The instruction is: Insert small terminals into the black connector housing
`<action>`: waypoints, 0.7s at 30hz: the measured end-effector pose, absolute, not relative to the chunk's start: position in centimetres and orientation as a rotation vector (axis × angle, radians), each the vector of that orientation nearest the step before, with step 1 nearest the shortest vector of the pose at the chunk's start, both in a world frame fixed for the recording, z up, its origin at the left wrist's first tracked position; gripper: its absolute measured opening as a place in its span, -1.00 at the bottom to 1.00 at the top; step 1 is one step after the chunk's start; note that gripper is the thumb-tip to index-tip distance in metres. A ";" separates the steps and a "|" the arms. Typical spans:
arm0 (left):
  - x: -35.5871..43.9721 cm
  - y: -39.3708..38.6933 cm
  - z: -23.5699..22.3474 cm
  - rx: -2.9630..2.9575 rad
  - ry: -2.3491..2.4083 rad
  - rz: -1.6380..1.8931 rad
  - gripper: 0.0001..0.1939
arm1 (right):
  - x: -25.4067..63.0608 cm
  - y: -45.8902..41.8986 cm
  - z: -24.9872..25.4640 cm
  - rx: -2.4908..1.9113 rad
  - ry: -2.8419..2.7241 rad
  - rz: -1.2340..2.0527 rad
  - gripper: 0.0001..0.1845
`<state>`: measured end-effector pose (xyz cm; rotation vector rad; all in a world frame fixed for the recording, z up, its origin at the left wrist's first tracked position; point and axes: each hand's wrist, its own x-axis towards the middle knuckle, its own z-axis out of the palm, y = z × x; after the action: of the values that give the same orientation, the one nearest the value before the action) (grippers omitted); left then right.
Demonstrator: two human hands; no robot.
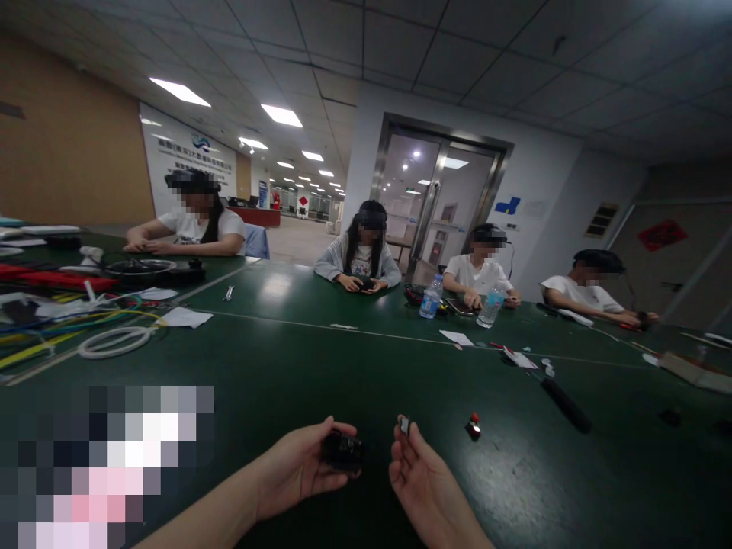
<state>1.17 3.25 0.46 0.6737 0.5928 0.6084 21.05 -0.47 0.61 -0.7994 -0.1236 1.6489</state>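
My left hand point(312, 461) is wrapped round a black boxy device point(343, 451), whose exact kind I cannot make out. Close by on the right, my right hand point(417, 465) pinches a small dark piece with a pale face point(405, 425) between thumb and forefinger. A gap separates the two held things. On the green table point(274, 381), right of my right hand, lies a small red and black part point(473, 427) with a bright spot on it.
A black-handled tool point(566, 404) lies to the right. Two water bottles point(431, 297) stand near the far side. Cables point(114, 341) and a wrench point(229, 293) are at the left. Several people point(360, 252) sit across the table. A pixelated patch hides the lower left.
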 end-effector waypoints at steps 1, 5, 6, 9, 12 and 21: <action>1.2 3.3 0.5 0.667 0.593 0.611 -0.58 | 21.1 -0.4 0.6 -0.810 -0.120 1.649 -0.82; 1.1 3.3 0.4 0.626 0.563 0.600 -0.63 | 20.9 -0.2 0.1 -0.958 -0.217 1.580 -0.82; 1.1 3.4 0.4 0.619 0.555 0.599 -0.65 | 20.7 -0.2 0.0 -1.030 -0.307 1.509 -0.79; 1.1 3.4 0.3 0.603 0.534 0.597 -0.68 | 20.2 -0.6 -0.1 -1.231 -0.803 1.126 -0.68; 1.2 3.5 0.2 0.600 0.502 0.590 -0.70 | 19.7 -1.3 0.2 -1.286 -1.402 0.739 -0.70; 1.4 3.6 0.0 0.578 0.508 0.611 -0.73 | 18.2 -1.7 0.9 -1.288 -1.994 0.387 -0.78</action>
<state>1.36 3.57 0.03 0.5782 0.5079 0.6113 18.18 -1.74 0.86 -1.2877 -1.9938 0.3871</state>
